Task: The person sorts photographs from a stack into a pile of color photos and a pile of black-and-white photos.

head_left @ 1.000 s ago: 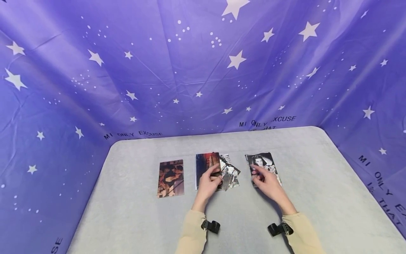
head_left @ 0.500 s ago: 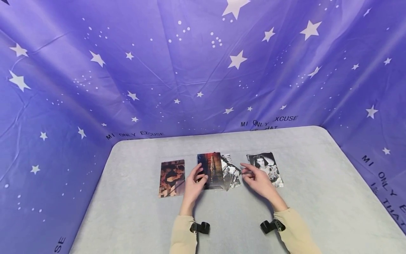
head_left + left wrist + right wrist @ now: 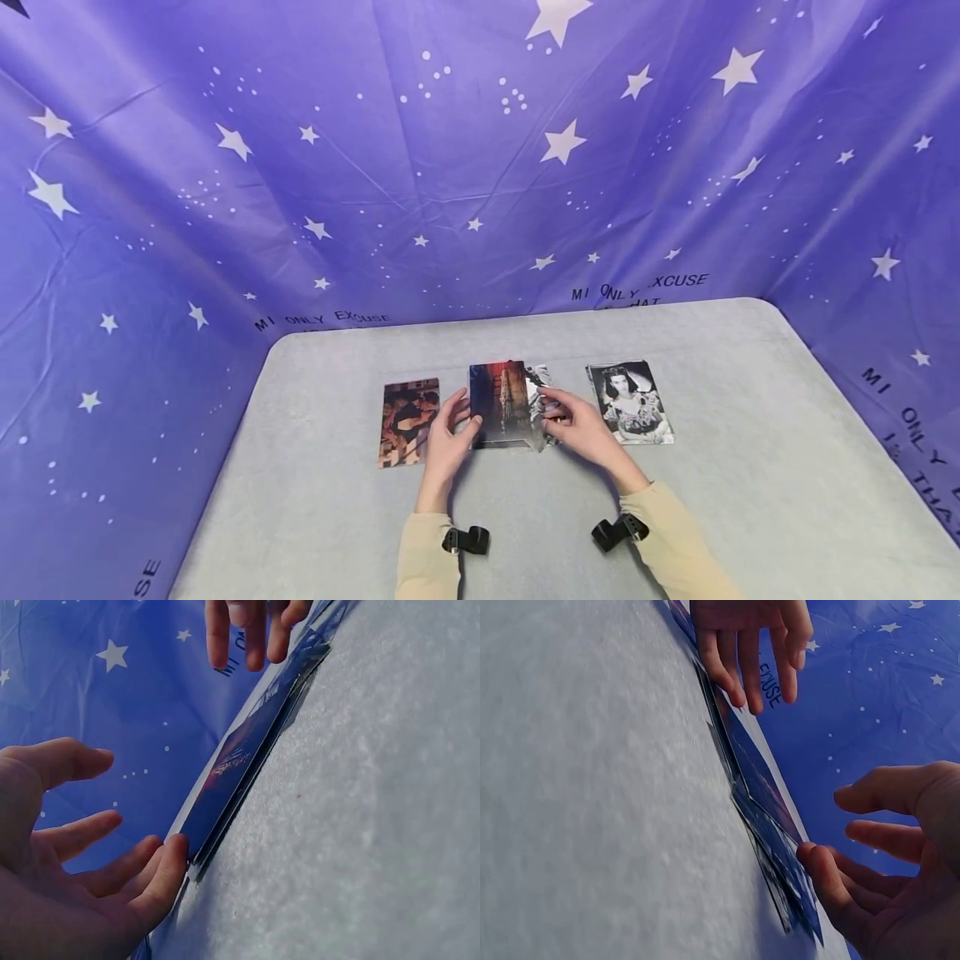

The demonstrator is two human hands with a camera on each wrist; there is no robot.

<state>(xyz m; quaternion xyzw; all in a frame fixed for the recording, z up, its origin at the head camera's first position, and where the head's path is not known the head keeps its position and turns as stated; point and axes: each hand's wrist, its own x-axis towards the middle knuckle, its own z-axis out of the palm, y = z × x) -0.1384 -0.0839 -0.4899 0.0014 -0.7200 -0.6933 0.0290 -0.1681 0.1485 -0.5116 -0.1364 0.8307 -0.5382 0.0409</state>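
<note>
A pile of photo cards lies at mid-table, topped by a dark blue-and-red card (image 3: 498, 404). Black-and-white cards (image 3: 537, 380) stick out crookedly from under its right side. My left hand (image 3: 444, 450) is at the pile's left edge; in the left wrist view a fingertip (image 3: 176, 847) touches the cards' edge, thumb and other fingers spread. From the right, my right hand (image 3: 588, 433) reaches over the protruding cards and partly hides them. Its lower fingers (image 3: 821, 866) touch the pile's edge in the right wrist view, with the thumb apart.
Left of the pile lies a brownish photo card (image 3: 408, 421), close to my left hand. A stack of cards topped by a black-and-white portrait (image 3: 636, 404) lies to the right. The grey table (image 3: 322, 517) ends at a purple star-patterned cloth (image 3: 450, 167).
My right hand has left the portrait stack and moved left to the middle pile. My left hand has shifted from the top card's right part to the pile's left edge.
</note>
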